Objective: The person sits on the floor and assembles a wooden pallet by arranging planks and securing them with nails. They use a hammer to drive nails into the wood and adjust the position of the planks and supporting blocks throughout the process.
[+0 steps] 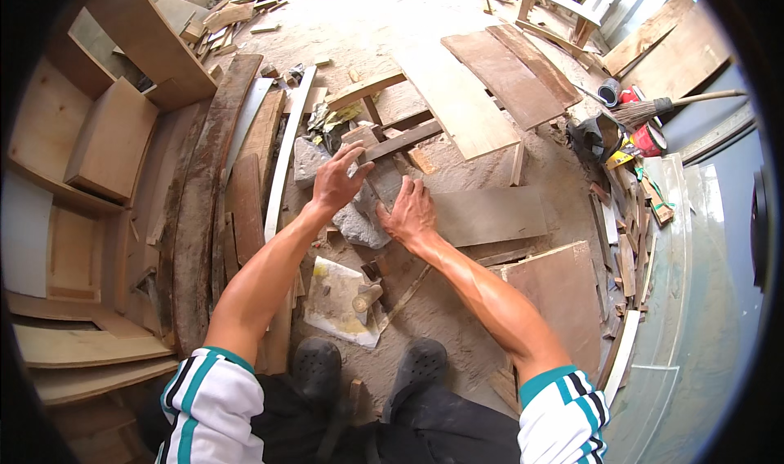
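Observation:
My left hand (337,180) is over the edge of a rough grey concrete block (358,224), with its thumb and fingers apart. Close by its fingertips is a small brownish wood piece (359,136). To the right, my right hand (411,211) rests with fingers stretched forward over a dark grey flat piece (384,180) that lies between the two hands. Neither hand visibly grips anything, though the undersides of the fingers are hidden. A wide brown board (490,216) extends rightward from beside my right hand.
Long planks (196,219) and plywood cabinet parts (112,141) line the left. Ahead lie a pale board (457,104) and brown boards (514,76). Near my feet is a stained sheet (331,301) with a hammer (367,297). Paint cans (648,140), a broom (645,111) and glass sheets (694,301) stand right.

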Motion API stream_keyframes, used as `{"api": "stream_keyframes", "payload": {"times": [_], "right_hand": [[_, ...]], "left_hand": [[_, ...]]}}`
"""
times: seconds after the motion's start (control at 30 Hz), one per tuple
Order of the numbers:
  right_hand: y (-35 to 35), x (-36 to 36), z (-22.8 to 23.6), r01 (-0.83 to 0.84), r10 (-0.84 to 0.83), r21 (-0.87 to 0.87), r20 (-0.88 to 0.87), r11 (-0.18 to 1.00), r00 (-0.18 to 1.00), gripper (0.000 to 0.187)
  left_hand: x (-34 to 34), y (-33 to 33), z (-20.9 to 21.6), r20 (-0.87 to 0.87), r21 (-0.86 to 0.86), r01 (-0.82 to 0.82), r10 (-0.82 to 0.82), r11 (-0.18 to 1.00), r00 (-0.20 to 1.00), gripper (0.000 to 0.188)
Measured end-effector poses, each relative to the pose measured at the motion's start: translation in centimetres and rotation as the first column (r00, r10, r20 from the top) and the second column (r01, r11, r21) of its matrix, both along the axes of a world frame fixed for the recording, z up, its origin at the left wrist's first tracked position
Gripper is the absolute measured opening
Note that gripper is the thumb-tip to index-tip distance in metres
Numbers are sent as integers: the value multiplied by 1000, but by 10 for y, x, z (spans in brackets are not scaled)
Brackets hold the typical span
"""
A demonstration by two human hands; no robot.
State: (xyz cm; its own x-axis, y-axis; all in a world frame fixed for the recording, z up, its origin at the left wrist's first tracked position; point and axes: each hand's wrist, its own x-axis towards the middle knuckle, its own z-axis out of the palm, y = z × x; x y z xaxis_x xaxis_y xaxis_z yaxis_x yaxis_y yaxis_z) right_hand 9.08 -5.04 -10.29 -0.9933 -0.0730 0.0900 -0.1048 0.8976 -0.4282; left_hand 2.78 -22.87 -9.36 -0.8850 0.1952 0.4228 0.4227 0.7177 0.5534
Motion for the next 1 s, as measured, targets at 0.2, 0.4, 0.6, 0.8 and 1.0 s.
{"api": "stream_keyframes", "payload": {"times": [0.2,0.4,0.6,0.8,1.0], "right_hand": [[-5,7,-3,18,-19,-35,-18,999,1000,74],[-7,7,-4,30,-31,-26,-32,999,999,79],[5,7,-8,49,-51,-65,-19,997,999,100],[20,16,-18,-55,46,-131,-68,990,997,103],[13,25,-8,-1,15,-172,79,985,997,100]], "left_hand": [[2,-3,-1,-25,24,18,-17,1000,1000,40],[-1,-9,14,230,-100,32,-8,995,973,49],[4,12,27,462,250,-281,141,927,875,54],[-1,19,0,727,447,-585,106,677,678,48],[-2,17,6,692,378,-483,105,790,714,38]]}}
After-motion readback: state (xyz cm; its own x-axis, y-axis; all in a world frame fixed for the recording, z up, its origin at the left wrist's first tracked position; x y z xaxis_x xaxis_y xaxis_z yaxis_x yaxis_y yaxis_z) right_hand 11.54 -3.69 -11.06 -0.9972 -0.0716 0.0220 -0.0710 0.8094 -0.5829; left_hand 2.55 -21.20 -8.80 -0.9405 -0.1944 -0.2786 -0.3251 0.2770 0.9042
